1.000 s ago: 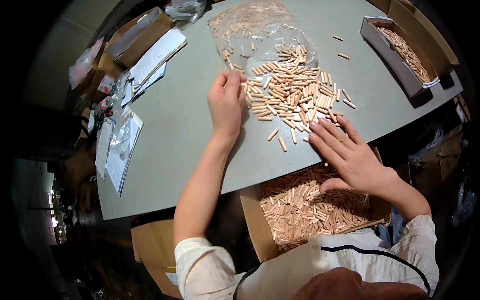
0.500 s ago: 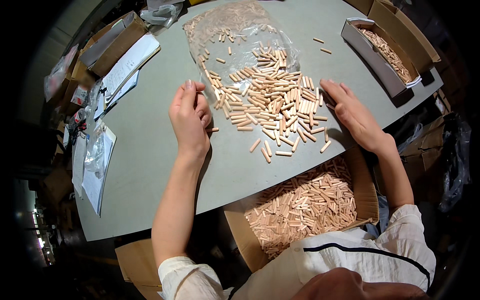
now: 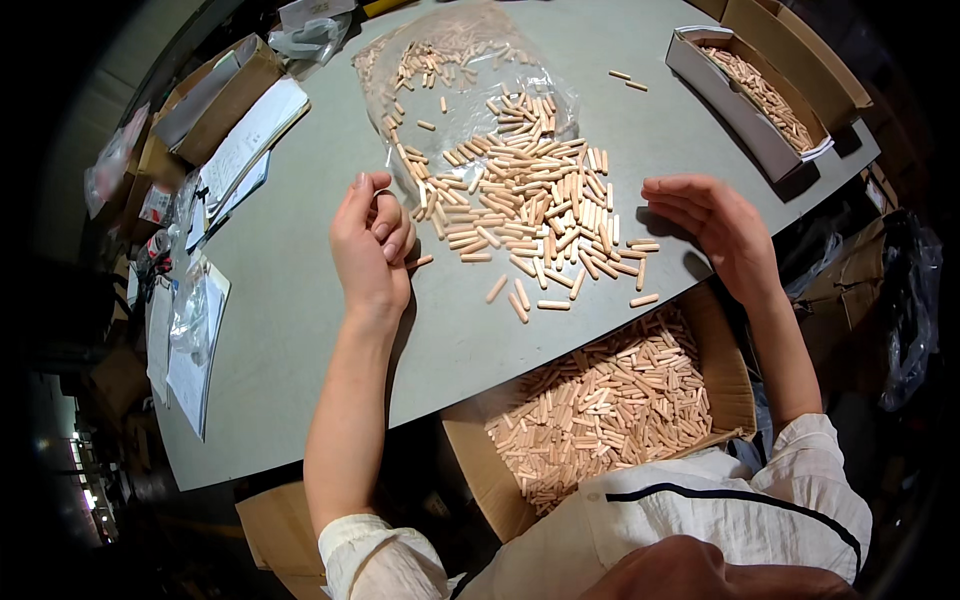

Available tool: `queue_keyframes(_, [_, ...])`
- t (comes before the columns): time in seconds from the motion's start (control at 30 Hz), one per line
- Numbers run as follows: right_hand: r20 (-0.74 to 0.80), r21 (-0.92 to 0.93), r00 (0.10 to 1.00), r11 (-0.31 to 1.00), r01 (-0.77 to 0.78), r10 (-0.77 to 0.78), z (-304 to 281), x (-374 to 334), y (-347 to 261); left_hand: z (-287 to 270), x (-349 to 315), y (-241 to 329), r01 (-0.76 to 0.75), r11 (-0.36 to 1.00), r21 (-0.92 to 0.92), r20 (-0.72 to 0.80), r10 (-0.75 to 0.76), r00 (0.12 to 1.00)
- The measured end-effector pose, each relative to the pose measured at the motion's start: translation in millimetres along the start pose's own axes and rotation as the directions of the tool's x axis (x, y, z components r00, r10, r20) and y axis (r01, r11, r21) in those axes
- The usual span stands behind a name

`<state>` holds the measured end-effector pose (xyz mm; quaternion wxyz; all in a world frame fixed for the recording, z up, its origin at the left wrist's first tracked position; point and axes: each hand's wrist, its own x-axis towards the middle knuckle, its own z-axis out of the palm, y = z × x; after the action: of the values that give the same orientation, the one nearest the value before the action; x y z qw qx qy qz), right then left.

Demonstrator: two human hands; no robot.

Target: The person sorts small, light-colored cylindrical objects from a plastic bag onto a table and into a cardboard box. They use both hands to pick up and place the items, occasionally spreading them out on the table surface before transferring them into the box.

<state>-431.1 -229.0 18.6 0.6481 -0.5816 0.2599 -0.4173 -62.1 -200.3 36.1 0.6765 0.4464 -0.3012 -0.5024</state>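
Short pale wooden dowels (image 3: 545, 190) lie spread in a loose heap on the grey table, spilling from the mouth of a clear plastic bag (image 3: 470, 90). At the heap's left edge is my left hand (image 3: 370, 240), its fingers curled in and its thumb up by the index finger. Whatever those fingers may hold is hidden. One dowel (image 3: 420, 261) lies close beside this hand. To the right of the heap, my right hand (image 3: 715, 220) is open and slightly cupped, fingers stretched toward the dowels without touching them.
Below the table's near edge stands a cardboard box (image 3: 735, 400) full of dowels. A narrow white carton (image 3: 740, 110) with more dowels sits at the far right. Papers (image 3: 250, 130), a brown box (image 3: 230, 100) and notebooks (image 3: 205, 340) line the left side.
My right hand has drawn slightly away from the heap toward the right. My left hand stays curled in nearly the same place. The whole view has shifted a little.
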Motion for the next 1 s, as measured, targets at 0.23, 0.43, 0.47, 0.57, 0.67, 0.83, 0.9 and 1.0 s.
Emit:
queue_keyframes(0.23, [0.238,-0.697,0.963,0.669,0.258,-0.123,18.2,2.5,-1.7,-4.0,0.8,-0.7,0.032,0.997,-0.069,0.049,-0.028,0.998])
queue_keyframes(0.43, [0.396,-0.779,0.88,0.412,0.473,-0.263,31.1,6.2,0.4,-2.2,-0.5,2.1,0.043,0.999,-0.028,0.041,-0.042,0.998])
queue_keyframes(0.47, [0.35,-0.768,0.897,0.466,0.439,-0.269,30.3,7.8,0.6,-1.5,-0.7,1.9,0.04,0.999,-0.012,0.04,-0.04,0.998])
queue_keyframes(0.57, [0.204,-0.745,0.939,0.578,0.333,-0.278,28.2,13.0,1.5,2.7,-3.5,1.0,0.038,0.999,0.029,0.064,-0.04,0.997])
queue_keyframes(0.67, [0.257,-0.837,0.908,0.393,0.381,-0.332,38.9,27.5,-4.6,5.1,-6.0,1.7,0.031,0.998,0.058,0.082,-0.036,0.996])
queue_keyframes(0.83, [0.358,-0.879,0.874,0.197,0.434,-0.33,53.6,41.1,1.2,9.3,-10.4,3.5,0.031,0.996,0.087,0.09,-0.039,0.995])
queue_keyframes(0.9, [0.385,-0.904,0.864,0.056,0.424,-0.326,59.0,37.3,-4.0,8.9,-11.7,2.6,0.031,0.995,0.091,0.145,-0.044,0.988])
queue_keyframes(1.0, [0.42,-0.905,0.851,-0.081,0.417,-0.316,66.2,33.4,-6.7,12.4,-16.7,2.3,0.038,0.99,0.139,0.199,-0.065,0.978])
